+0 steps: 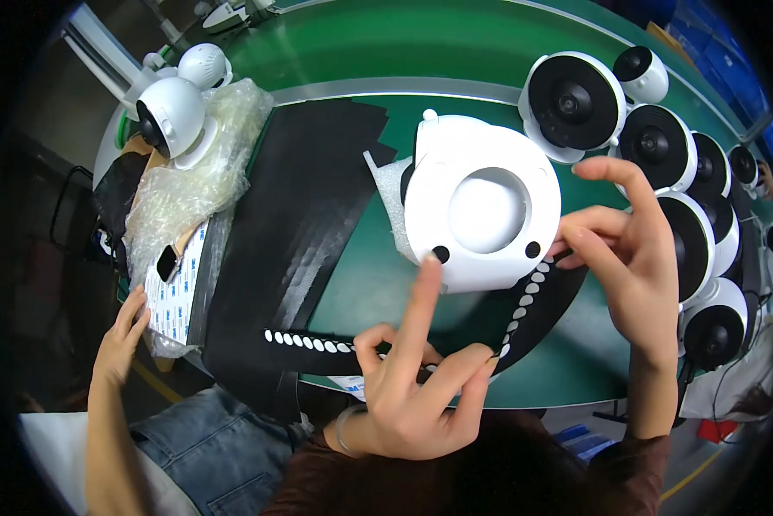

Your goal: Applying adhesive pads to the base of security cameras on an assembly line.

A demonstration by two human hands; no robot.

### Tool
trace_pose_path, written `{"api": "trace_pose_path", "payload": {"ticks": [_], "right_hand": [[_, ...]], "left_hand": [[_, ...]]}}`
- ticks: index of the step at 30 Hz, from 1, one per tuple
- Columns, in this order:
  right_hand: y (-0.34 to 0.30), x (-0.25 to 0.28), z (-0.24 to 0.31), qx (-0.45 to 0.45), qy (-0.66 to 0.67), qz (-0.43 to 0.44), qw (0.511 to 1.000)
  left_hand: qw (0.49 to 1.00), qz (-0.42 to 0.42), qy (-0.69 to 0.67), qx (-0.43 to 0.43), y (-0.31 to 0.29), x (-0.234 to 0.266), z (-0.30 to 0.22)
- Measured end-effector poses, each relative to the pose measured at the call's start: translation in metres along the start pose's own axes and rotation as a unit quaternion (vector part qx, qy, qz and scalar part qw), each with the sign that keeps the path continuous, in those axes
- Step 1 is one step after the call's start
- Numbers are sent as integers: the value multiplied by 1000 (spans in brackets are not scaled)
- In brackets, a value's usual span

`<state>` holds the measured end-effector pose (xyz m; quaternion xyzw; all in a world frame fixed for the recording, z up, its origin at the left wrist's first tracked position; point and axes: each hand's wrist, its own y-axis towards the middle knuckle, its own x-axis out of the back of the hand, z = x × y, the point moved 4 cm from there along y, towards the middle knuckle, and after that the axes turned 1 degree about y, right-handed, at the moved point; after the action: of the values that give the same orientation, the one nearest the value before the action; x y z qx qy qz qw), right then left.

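Note:
A white security camera (428, 206) lies with its round base upward over the green table, showing a shallow round recess and two black round pads (532, 249). The index finger of my left hand (412, 396) is stretched out, touching the pad at the lower left of the base. Its other fingers bend round a black strip of pads (524, 301) lined with white dots. My right hand (631, 258) is beside the base's right edge, thumb and index finger pinched on the upper end of that strip; the exact grip is partly hidden.
Several white cameras with black fronts (573, 101) crowd the right side. Black sheets (309, 198) lie left of centre. Farther left are bubble wrap (201, 163), more cameras (173, 116) and another person's hand (124, 335) near a white printed sheet (171, 301).

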<state>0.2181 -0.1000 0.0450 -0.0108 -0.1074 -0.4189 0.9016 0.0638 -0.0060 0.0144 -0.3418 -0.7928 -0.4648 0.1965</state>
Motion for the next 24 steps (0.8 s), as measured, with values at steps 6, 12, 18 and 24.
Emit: {"api": "trace_pose_path", "payload": {"ticks": [6, 12, 18, 24], "right_hand": [[-14, 6, -10, 63, -69, -43, 995], [-21, -5, 5, 309, -261, -88, 910], [-19, -12, 4, 285, -247, -105, 920], [-17, -11, 2, 211, -194, -87, 954]], "left_hand": [[997, -22, -69, 32, 0, 6, 3], [995, -36, -59, 78, -2, 0, 6], [985, -21, -145, 92, 1, -17, 14], [982, -24, -152, 106, 4, -21, 14]]}}
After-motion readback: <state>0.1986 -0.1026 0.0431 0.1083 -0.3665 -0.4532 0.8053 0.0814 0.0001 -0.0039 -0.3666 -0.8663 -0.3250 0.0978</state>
